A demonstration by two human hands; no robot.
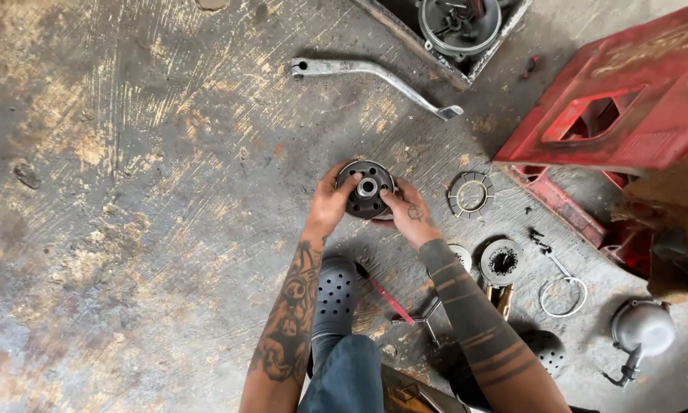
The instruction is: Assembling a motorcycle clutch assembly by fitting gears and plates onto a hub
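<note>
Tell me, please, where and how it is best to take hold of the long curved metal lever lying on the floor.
Probably at the middle of the metal lever, on its narrow shaft, coming from above. It lies flat on the concrete floor with bare space on both sides. The shaft is thin enough for fingers to close around; the ends are wider and awkward.

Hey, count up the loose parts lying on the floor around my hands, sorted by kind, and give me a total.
Round disc parts: 3
Wire rings: 1
Long metal levers: 1
Red-handled tools: 1
Grey domed covers: 1
Total: 7
</note>
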